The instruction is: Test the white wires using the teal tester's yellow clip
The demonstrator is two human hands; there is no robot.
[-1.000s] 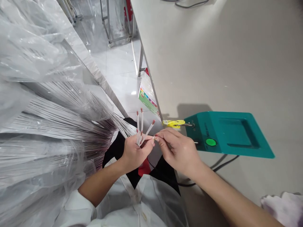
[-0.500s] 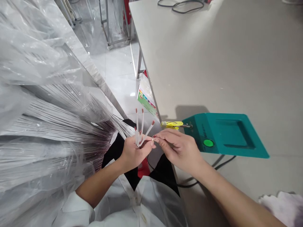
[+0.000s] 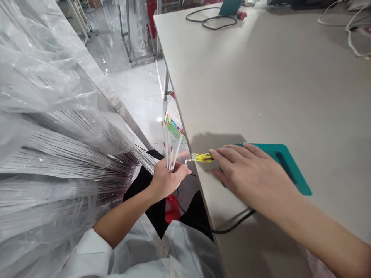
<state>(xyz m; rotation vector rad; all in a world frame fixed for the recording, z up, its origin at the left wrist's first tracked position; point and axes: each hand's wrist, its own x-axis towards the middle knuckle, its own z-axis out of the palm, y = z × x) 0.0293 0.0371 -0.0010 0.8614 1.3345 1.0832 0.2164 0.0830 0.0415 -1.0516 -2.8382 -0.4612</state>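
Over left, wires (image 3: pixel 77 148) are lying partly under plastic (image 3: pixel 43 85); tubes (image 3: pixel 177 151) are standing in the left hand (image 3: pixel 167 179); the clip (image 3: pixel 199 157) is sitting between both hands; right, the device (image 3: pixel 285 162) is lying on the surface (image 3: pixel 261 85), partly behind the right hand (image 3: pixel 255 177); a cable (image 3: pixel 216 28) is resting farther back.

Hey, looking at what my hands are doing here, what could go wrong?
The red-tipped white strands fan out loosely from your left hand, so one might slip. That hand is also close to the tip of the yellow clip, so a finger could get pinched. The black cable crossing the edge of the table near your lap could snag.
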